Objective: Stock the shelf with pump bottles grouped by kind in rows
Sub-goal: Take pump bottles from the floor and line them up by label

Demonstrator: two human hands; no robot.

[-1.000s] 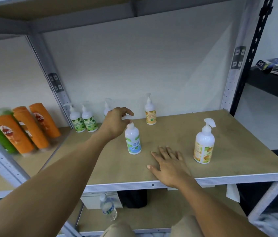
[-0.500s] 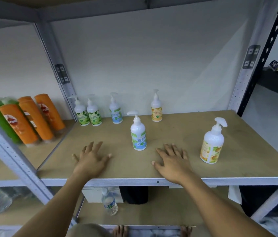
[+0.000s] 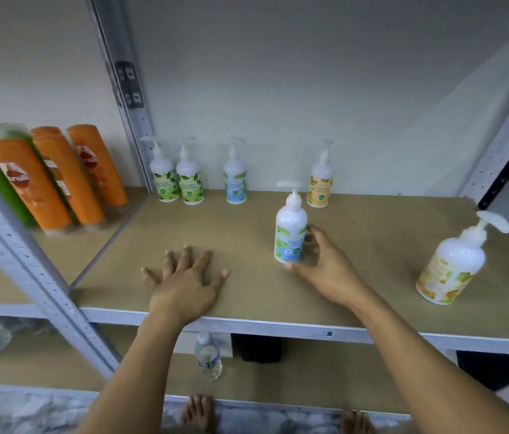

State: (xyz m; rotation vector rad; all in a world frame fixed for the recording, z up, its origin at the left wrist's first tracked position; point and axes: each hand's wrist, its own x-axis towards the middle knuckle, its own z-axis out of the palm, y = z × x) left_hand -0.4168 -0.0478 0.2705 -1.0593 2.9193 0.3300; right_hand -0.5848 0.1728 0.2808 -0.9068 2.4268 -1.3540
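Fingers of the right hand curl round the base of a blue-label pump bottle, which stands upright mid-shelf. The left hand lies flat on the wooden shelf, spread out and holding nothing. All the bottles are opaque white, so no telling what's inside. Along the grey wall are two green-label bottles, a second blue one and a small yellow-label bottle. A bigger yellow-label bottle stands front right. That's six pump bottles total.
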